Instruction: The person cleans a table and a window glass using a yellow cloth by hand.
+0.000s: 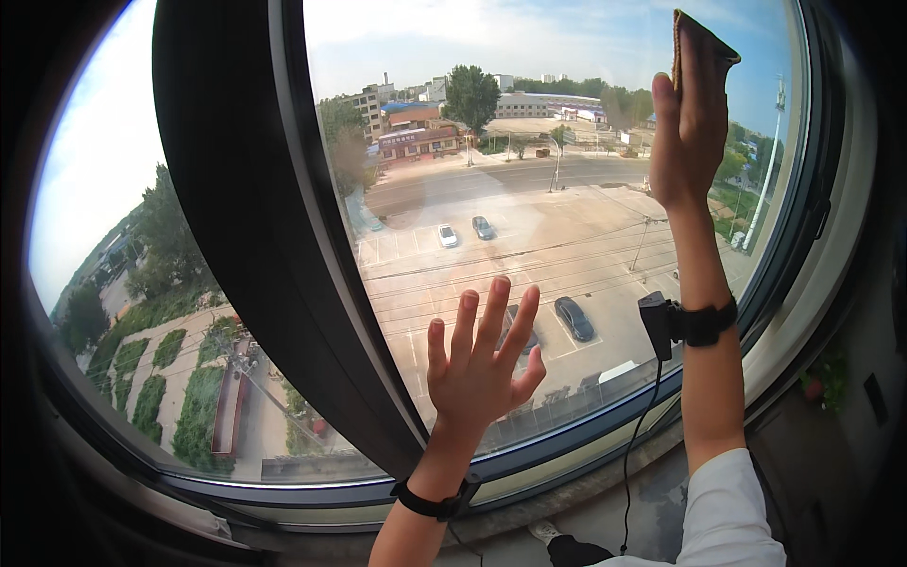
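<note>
My right hand is raised high at the right of the window. Its fingers lie stretched along a folded dark cloth with a brown edge, and it holds the cloth up at the window glass. Lower and nearer the middle, my left hand has its fingers spread and nothing in it. Its palm faces the pane; whether it touches the glass I cannot tell. A black strap circles my left wrist, and another strap with a small black box sits on my right forearm.
A wide dark window post divides this pane from the left pane. The frame's lower rail runs below my hands. A black cable hangs from the box. Outside, far below, are parked cars, a road and trees.
</note>
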`<state>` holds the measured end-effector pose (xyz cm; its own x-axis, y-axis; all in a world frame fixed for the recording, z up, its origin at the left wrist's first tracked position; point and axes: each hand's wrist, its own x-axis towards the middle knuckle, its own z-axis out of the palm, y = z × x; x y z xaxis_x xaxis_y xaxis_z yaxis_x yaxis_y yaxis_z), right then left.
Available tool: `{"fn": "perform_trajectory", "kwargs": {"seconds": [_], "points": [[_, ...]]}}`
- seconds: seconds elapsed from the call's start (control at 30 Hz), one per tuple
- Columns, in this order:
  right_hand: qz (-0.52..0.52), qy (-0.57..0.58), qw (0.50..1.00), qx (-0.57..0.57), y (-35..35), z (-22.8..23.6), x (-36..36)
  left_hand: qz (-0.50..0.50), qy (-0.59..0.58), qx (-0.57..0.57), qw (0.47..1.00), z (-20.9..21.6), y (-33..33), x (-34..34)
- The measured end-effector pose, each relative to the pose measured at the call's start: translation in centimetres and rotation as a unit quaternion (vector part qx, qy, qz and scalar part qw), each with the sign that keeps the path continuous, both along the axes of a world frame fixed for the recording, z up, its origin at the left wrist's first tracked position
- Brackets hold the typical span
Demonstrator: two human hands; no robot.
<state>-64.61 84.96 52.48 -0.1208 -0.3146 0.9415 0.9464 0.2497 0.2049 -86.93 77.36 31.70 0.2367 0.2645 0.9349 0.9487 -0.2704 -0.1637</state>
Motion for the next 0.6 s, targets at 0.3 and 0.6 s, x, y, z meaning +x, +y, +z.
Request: {"fn": "perform_trajectory", "kwargs": {"seconds": [0.3, 0.6], "points": [[0.02, -0.005, 1.0, 0.0, -0.2, -0.1, -0.4, 0.016, 0.001, 0.016, 1.0, -0.6, 0.4, 0.1], [0.014, 0.005, 1.0, -0.006, -0.4, -0.3, -1.0, 0.023, 0.008, 0.013, 1.0, -0.4, 0.2, -0.5]]}}
